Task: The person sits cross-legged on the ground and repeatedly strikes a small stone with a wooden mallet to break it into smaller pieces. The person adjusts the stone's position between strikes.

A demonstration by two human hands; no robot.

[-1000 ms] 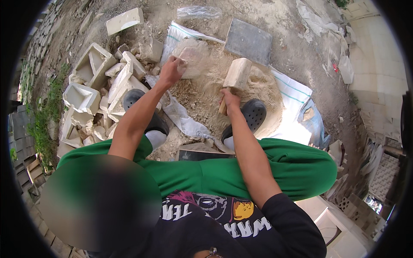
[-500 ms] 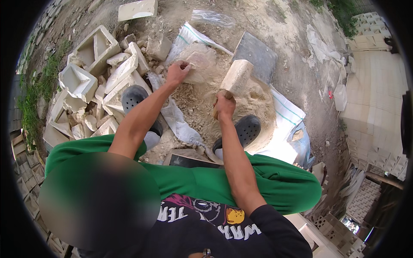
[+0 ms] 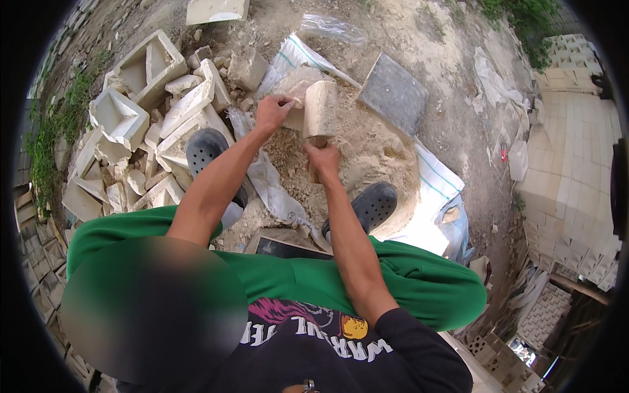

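Sunlit, dusty ground surrounds the work, with a jumbled pile of broken cream-white plaster pieces (image 3: 124,124) left of both hands and a flat dark-grey square slab (image 3: 394,92) beyond and right of them. The right hand (image 3: 324,162) is wrapped tightly around the handle of a thick, cream-coloured, block-headed mallet (image 3: 320,108), whose head lies just right of the left fingertips. The left hand (image 3: 274,112) has its fingers curled toward the thumb beside a small cream fragment (image 3: 297,103); whether they pinch it, I cannot tell. Just beyond that hand, partly behind the mallet, sits a rough pinkish-beige stone block (image 3: 301,77).

Left fingertips look most at risk: with the head so close, a stroke straying left could crush them. A glancing blow could also throw chips toward the dark-grey perforated clog (image 3: 373,204) near the right hand.
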